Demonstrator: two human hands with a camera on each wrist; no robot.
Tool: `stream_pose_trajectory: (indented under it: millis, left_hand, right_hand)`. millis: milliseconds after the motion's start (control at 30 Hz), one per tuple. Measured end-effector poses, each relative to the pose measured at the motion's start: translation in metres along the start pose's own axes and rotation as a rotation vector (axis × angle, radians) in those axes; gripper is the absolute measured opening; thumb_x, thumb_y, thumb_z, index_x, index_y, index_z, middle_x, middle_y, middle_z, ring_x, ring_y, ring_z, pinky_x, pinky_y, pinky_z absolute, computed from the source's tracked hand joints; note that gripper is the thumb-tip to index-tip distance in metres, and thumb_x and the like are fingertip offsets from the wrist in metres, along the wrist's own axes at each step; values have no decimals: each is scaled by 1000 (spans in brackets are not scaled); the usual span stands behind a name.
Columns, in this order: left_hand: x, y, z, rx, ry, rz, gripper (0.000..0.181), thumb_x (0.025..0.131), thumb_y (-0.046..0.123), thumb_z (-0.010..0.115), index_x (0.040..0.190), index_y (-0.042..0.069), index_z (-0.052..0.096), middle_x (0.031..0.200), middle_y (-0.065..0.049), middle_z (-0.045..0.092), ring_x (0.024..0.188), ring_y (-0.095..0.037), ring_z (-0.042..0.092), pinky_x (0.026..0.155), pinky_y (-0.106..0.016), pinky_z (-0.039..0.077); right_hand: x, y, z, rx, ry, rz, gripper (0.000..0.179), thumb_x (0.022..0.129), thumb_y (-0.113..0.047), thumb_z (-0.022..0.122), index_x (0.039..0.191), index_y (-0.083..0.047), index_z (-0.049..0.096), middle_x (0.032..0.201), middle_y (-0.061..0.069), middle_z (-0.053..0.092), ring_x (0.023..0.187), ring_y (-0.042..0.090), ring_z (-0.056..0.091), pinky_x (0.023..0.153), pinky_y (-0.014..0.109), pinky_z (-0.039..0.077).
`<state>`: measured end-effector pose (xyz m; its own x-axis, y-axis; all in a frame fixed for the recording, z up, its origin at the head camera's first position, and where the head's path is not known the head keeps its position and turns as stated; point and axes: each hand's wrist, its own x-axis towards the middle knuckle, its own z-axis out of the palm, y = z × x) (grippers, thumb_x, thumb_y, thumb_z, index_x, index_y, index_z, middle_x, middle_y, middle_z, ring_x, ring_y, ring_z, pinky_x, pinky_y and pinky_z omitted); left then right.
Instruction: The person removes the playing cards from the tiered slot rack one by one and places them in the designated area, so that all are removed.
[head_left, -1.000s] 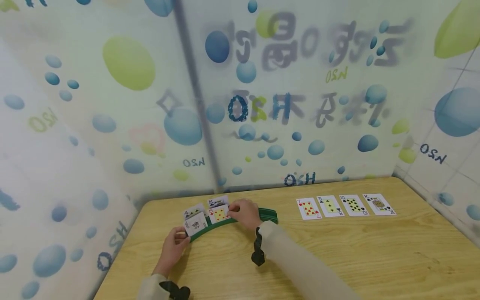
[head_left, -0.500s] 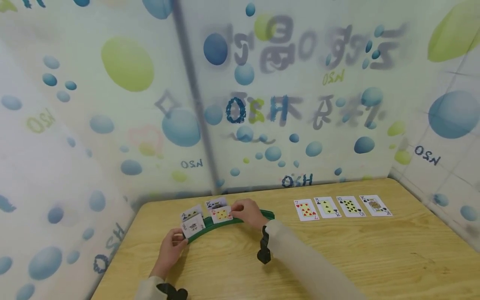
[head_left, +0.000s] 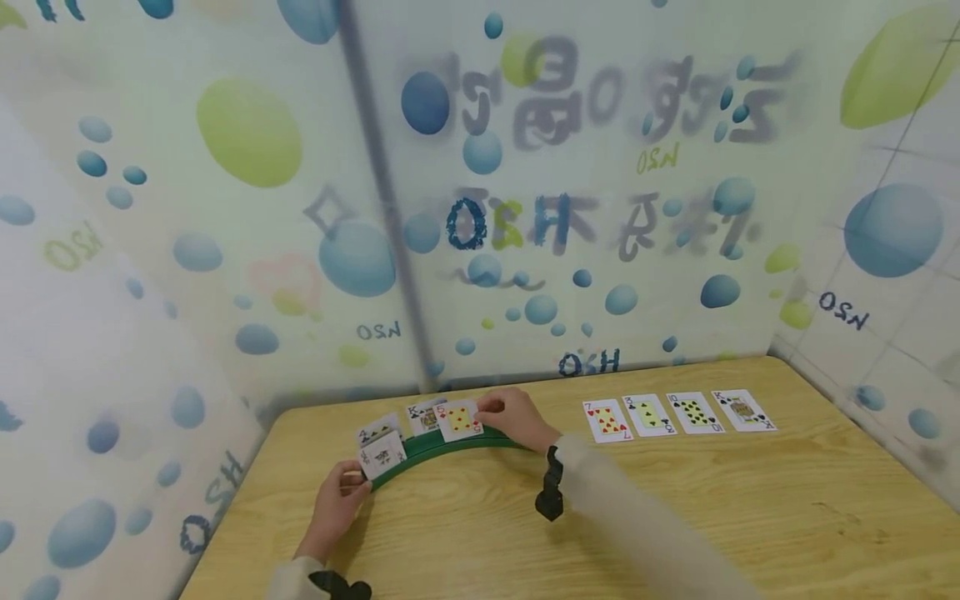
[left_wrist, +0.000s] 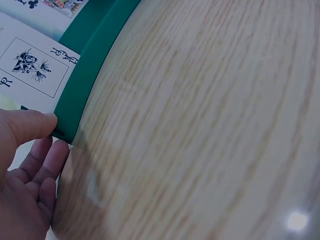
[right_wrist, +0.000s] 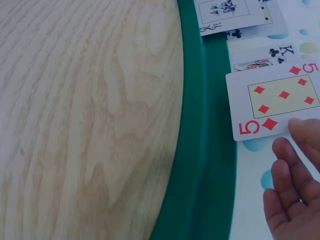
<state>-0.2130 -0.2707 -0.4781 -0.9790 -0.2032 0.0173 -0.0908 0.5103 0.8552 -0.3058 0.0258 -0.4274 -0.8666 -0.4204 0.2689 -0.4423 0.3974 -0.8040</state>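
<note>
Card, white, rectangular, 5 red diamonds on yellow panel; right hand pinching edge, left hand fingers gripping curved green holder.

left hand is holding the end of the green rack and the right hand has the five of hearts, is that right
Not quite: the card in the right hand is the five of diamonds, as the right wrist view shows. The left hand does hold the end of the green rack.
</note>
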Motion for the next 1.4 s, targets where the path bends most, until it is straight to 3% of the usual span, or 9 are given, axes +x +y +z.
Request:
stream_pose_trajectory:
  millis: [567, 967, 1100, 1400]
  left_hand:
    - [2, -2, 0, 1, -7, -7, 31, 89, 0, 52, 117, -6, 42, 105, -24, 52, 95, -33, 52, 75, -38, 44]
    - [3, -2, 0, 21, -4, 1, 31, 88, 0, 52, 117, -7, 43, 104, -25, 52, 95, -34, 52, 77, -40, 44]
    - [4, -3, -1, 24, -11, -12, 32, 89, 0, 52, 118, -6, 42, 106, -26, 51, 96, -35, 52, 76, -39, 44]
    - [4, -2, -1, 26, -20, -16, 31, 88, 0, 51, 117, -6, 42, 108, -28, 51, 97, -36, 51, 76, -40, 44]
  right_hand:
    - [-31, 18, -64, -11, -28, 17, 13, 89, -17, 60, 95, -6, 65, 87, 1, 62, 79, 15, 57, 71, 33, 46]
    - [-62, 31, -112, -94, 13, 99, 12, 88, -17, 61, 91, -6, 66, 85, 2, 62, 78, 17, 58, 70, 35, 46]
    - [-73, 37, -126, -86, 5, 107, 14, 88, -18, 61, 91, -5, 65, 85, 4, 62, 78, 23, 58, 67, 35, 46]
    - [-100, 52, -150, -146, -41, 149, 11, 87, -13, 62, 89, -3, 64, 80, 2, 61, 73, 17, 56, 64, 33, 46]
